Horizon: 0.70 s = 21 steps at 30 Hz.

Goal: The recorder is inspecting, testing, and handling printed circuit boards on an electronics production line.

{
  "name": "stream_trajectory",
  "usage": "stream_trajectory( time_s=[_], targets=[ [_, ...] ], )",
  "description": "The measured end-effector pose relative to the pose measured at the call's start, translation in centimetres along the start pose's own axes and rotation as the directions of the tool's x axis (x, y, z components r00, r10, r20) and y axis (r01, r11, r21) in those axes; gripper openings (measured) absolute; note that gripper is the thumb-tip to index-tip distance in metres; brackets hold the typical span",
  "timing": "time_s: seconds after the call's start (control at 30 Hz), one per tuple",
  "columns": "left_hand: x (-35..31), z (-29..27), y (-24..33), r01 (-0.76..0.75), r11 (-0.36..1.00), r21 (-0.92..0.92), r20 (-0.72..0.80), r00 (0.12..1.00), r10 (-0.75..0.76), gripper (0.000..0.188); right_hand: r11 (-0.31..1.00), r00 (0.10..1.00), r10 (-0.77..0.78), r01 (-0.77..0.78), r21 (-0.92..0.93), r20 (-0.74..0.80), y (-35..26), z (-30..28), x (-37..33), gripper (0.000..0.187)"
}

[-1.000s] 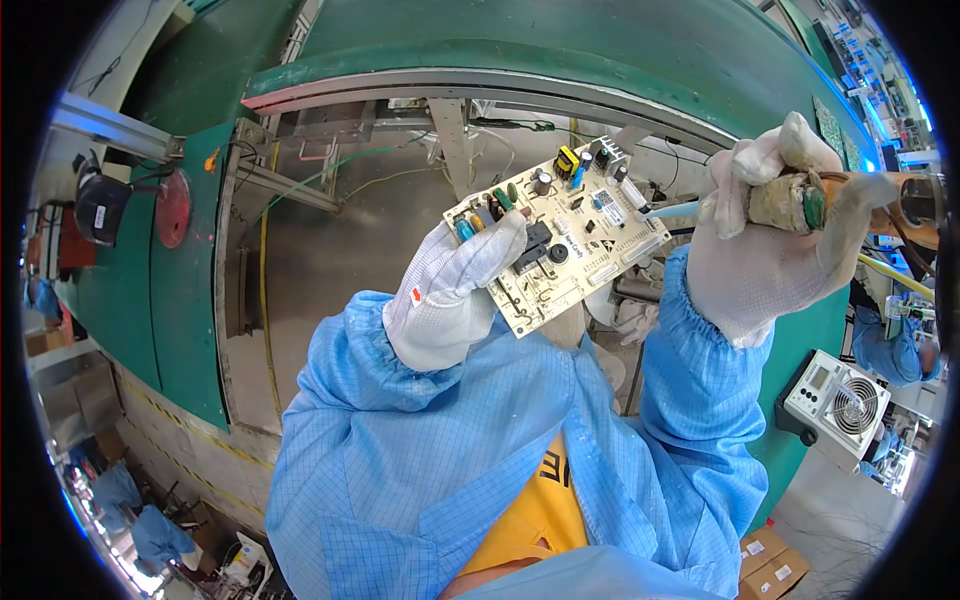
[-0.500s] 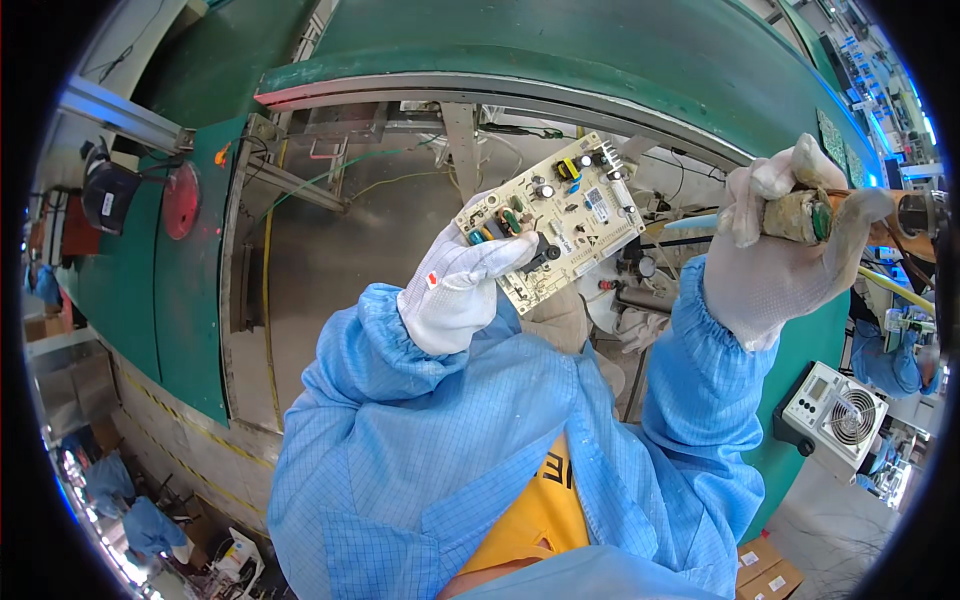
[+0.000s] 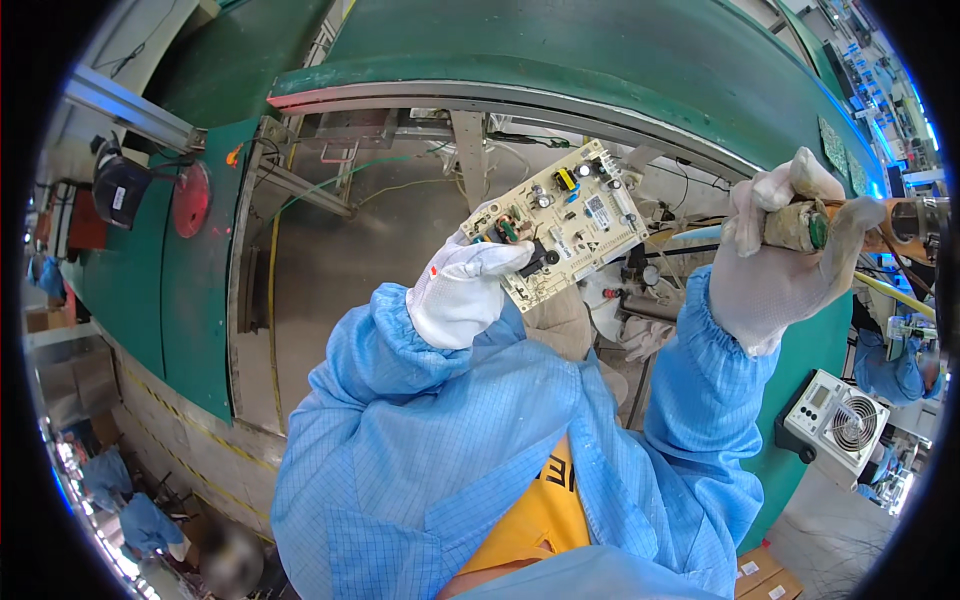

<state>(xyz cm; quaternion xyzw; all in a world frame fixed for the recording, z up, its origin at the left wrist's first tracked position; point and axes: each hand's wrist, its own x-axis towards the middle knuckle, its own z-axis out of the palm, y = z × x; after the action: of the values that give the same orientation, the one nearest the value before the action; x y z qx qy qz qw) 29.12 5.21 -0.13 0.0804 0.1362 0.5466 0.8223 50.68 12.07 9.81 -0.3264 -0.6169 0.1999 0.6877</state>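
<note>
My left hand (image 3: 460, 292), in a white glove, is closed on the lower left edge of a cream circuit board (image 3: 590, 243), its thumb over the component side. The board is tilted, with capacitors, a yellow-and-black transformer and a white label facing up. Off to the right, my gloved right hand (image 3: 765, 285) is raised, its fingers curled round a brown cylindrical tool (image 3: 905, 222) with a worn, wrapped end (image 3: 795, 228) showing a bit of green. What kind of tool it is, I cannot make out. Board and tool are well apart.
A green-topped bench (image 3: 520, 50) with a metal edge runs across the far side. Another green surface (image 3: 195, 330) lies left, near a red disc (image 3: 191, 200). On the right stand a white box with a fan (image 3: 838, 420) and a small green board (image 3: 833, 145). Cables hang below the bench.
The whole view has shifted slightly. Both hands keep the same holds, and the board and the tool stay in nearly the same places.
</note>
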Motion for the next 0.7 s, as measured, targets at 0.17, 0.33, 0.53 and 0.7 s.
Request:
stream_trajectory(
  time_s=[0.17,0.33,0.53,0.7],
  targets=[
    [0.2,-0.3,0.1,0.065,0.998,0.010,-0.164,0.985,-0.062,0.055,0.960,0.960,0.254,-0.235,0.151,-0.120,-0.4,-0.2,0.5,0.066],
    [0.1,-1.6,0.8,-0.003,1.000,-0.029,-0.079,0.997,0.000,0.052,0.898,0.920,0.380,-0.342,0.277,-0.095,-1.6,0.2,1.6,0.076],
    [0.7,-2.2,6.2,-0.117,0.989,0.091,-0.149,0.980,0.130,0.045,0.837,0.922,0.380,-0.309,0.451,-0.073,-1.2,-4.1,0.6,0.093],
    [-0.2,-2.0,13.3,-0.401,0.890,0.218,-0.053,0.905,0.421,0.043,0.730,0.884,0.456,-0.305,0.611,-0.104,-1.1,-6.3,-0.4,0.086]
  ],
)
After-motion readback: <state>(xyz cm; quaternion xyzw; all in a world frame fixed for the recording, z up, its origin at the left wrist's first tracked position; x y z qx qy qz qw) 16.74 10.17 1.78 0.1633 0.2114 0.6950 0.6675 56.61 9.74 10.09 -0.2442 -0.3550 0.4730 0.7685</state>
